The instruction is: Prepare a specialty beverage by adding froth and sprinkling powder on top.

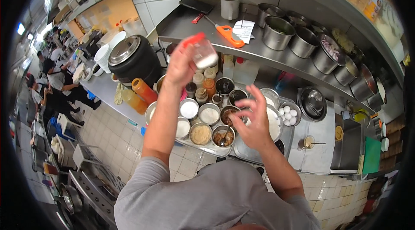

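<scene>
My left hand [185, 64] is raised over the counter and grips a clear plastic container [204, 53] with a red lid and white contents, held tilted. Fingers spread, my right hand [252, 121] hovers over the metal bowls and holds nothing that I can see. Near its fingertips are a bowl of brown paste [228, 116] and a bowl of brown sauce with a spoon [223, 136]. To the left stand bowls of white powder [189, 109] and a bowl of tan powder [200, 133]. Squeeze bottles [209, 85] stand behind them, below the raised container.
A steel shelf [194, 32] holds an orange-handled lighter [229, 35] and steel pots [278, 34]. White eggs [288, 115] fill a bowl at right, near a sink [348, 152]. A black soup kettle [134, 63] and sauce bottles [142, 90] stand left. Other people [58, 77] are at far left.
</scene>
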`<move>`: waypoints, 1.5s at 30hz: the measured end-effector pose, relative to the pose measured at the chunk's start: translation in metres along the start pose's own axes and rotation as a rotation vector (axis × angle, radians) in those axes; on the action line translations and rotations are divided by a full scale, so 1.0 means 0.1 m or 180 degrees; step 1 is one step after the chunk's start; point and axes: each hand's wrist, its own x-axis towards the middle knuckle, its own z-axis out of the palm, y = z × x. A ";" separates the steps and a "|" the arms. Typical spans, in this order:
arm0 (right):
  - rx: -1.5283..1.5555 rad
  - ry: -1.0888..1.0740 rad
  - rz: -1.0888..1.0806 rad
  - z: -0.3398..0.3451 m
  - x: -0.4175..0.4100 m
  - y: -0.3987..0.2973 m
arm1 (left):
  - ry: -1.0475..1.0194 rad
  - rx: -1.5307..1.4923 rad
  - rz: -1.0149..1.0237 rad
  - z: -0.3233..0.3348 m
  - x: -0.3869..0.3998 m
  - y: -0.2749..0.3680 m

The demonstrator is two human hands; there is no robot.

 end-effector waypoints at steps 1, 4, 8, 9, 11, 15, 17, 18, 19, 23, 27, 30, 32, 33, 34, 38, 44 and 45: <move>-0.0031 0.0075 0.0149 -0.16 -0.16 0.06 | 0.0090 0.0073 0.0076 -0.10 0.17 0.05; -0.0294 0.0223 0.0804 -0.76 -0.74 0.57 | 0.1059 0.2381 0.0527 -0.44 0.75 0.14; -0.0131 0.1344 0.1669 -1.59 -1.66 0.87 | 0.1394 0.4607 0.0303 -0.94 1.34 0.10; -0.0301 0.1438 0.1589 -1.83 -1.78 0.86 | -0.0157 0.7125 0.1550 -2.33 1.44 0.41; -0.0638 0.2289 0.1542 -2.23 -2.07 0.88 | 0.1066 0.4862 0.0739 -2.02 1.73 0.33; -0.0267 0.3911 0.1542 -2.93 -2.43 0.95 | 0.2436 0.5963 0.1280 -1.85 1.88 0.16; -0.0360 0.4234 0.1644 -3.17 -2.41 1.09 | 0.2295 0.4554 0.1656 -1.29 1.40 -0.20; -0.0510 0.4183 0.1798 -3.29 -2.41 1.21 | 0.2226 0.3794 0.1731 -0.91 1.10 -0.38; -0.0652 0.4088 0.1953 -3.39 -2.39 1.33 | 0.2227 0.4324 0.2148 -0.41 0.76 -0.50; -0.0815 0.3801 0.2239 -3.79 -2.23 1.85 | 0.1496 0.3392 0.1804 0.16 -0.15 -1.14; -0.3461 0.2497 0.1086 -4.05 -2.19 1.91 | 0.1557 0.3403 0.1531 0.70 -0.73 -1.18; -0.2817 0.2128 0.1194 -4.01 -2.10 1.55 | 0.1703 0.3326 0.1419 0.80 -1.06 -1.08; -0.2643 0.1936 0.1048 -4.06 -2.12 1.47 | 0.1749 0.3395 0.1403 0.99 -1.25 -1.13; -0.2506 0.1816 0.0921 -4.10 -2.14 1.43 | 0.1705 0.3391 0.1381 1.19 -1.33 -1.21; -0.2469 0.1731 0.0915 -4.16 -2.14 1.42 | 0.1668 0.3397 0.1365 1.37 -1.42 -1.30; -0.2209 0.1453 0.0377 -4.36 -2.11 1.27 | 0.1668 0.3155 0.0805 2.13 -1.72 -2.02; -0.1864 0.0987 0.0308 -4.60 -2.11 1.26 | 0.0873 0.3340 -0.0218 3.20 -2.07 -2.78; -0.1745 0.0945 0.0295 -4.63 -2.10 1.28 | 0.0956 0.3337 -0.0415 3.18 -2.17 -2.82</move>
